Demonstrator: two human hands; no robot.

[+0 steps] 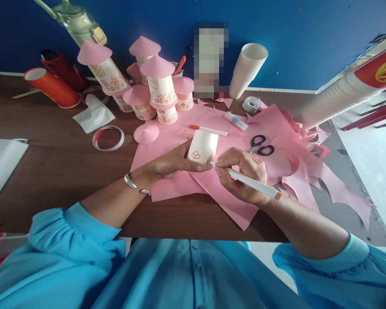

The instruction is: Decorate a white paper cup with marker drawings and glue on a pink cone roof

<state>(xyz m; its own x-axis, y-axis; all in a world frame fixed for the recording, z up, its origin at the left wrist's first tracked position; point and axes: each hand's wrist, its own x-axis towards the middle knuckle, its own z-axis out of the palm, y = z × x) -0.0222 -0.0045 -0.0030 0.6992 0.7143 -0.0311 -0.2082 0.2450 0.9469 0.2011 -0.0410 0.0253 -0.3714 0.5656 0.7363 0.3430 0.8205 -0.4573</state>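
My left hand (176, 159) is wrapped round a white paper cup (203, 146), which lies tilted over the pink paper (167, 189). An orange flower is drawn on the cup's side. Between the fingers of my right hand (244, 174) is a white marker (254, 182) with a brownish end, its tip at the cup's lower right part beside a small drawn stem. Just behind the cup lies another white marker (209, 130) with orange-red ends. Black-handled scissors (260, 146) rest on the pink paper to the right of my right hand.
Decorated cup towers (162, 88) with pink cone roofs stand at the back left. A loose pink cone (146, 134) and a tape roll (108, 138) lie nearer. Behind are stacked white cups (248, 71), a glue tube (236, 121) and small tape (251, 104). Paper scraps (337, 189) spread right.
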